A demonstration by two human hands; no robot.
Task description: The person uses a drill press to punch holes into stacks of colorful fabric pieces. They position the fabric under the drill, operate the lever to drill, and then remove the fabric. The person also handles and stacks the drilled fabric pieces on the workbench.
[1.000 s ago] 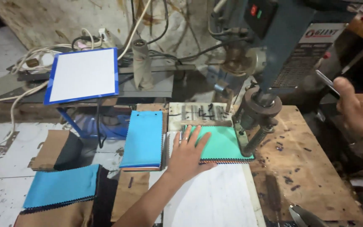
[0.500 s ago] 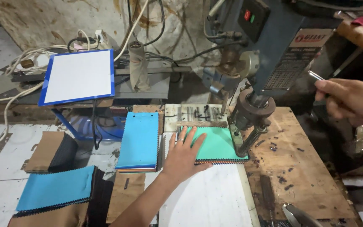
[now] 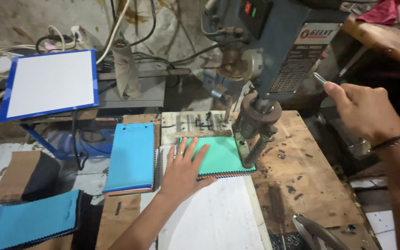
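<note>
Green fabric swatch stack [image 3: 222, 155] pinned flat under a drill press [image 3: 274, 60], fingers close to the spindle.

Left hand [image 3: 181, 171] lies open, palm down and fingers spread, pressing the near-left part of the stack, which sits on the wooden tabletop [image 3: 311, 185] with its far-right corner under the press's spindle foot [image 3: 255, 125]. Right hand [image 3: 364, 109] is closed around the thin metal feed lever [image 3: 319, 78]. Judging from this, the risk is the stack twisting or creeping if the flat palm's pressure is uneven, putting any hole off its mark; the spread fingertips lie near the post and could be caught if the swatches spin. A blue swatch stack [image 3: 132, 156] lies just beside, apart.
</note>
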